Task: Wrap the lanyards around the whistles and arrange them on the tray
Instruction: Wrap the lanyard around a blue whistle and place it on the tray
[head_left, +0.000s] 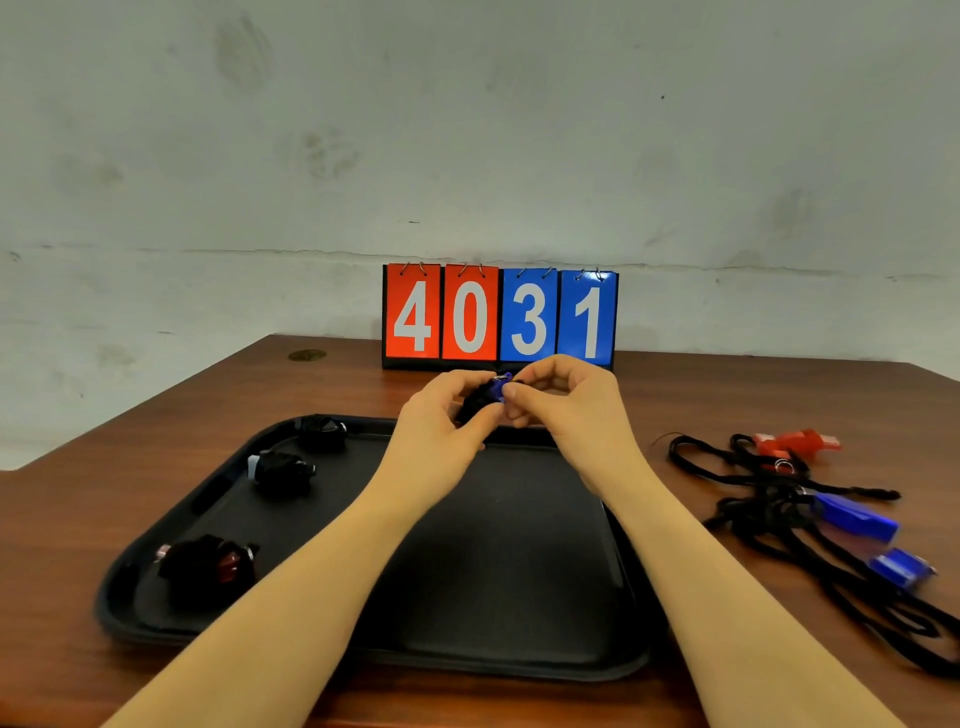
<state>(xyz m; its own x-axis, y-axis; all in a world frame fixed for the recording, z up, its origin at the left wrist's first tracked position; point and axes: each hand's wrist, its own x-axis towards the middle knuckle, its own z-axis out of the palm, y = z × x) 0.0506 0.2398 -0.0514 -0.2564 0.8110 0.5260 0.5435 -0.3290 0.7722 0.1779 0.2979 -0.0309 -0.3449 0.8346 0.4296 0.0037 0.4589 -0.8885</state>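
Both hands hold a blue whistle (496, 389) above the far edge of the black tray (498, 597). My left hand (447, 410) grips its body, mostly covered in black lanyard cord. My right hand (563, 397) pinches it at the ring end. Three wrapped whistles lie along the tray's left side: one at the far corner (322, 431), a white-tipped one (280, 467), and a red one (208, 566). On the table to the right lie a red whistle (800, 444) and two blue whistles (857, 514) (901, 569) with loose black lanyards (769, 499) tangled together.
A flip scoreboard (498, 317) reading 4031 stands at the back of the wooden table (104, 519), just beyond my hands. A small round brass-coloured disc (307, 355) sits near the table's far left edge. A pale wall rises behind.
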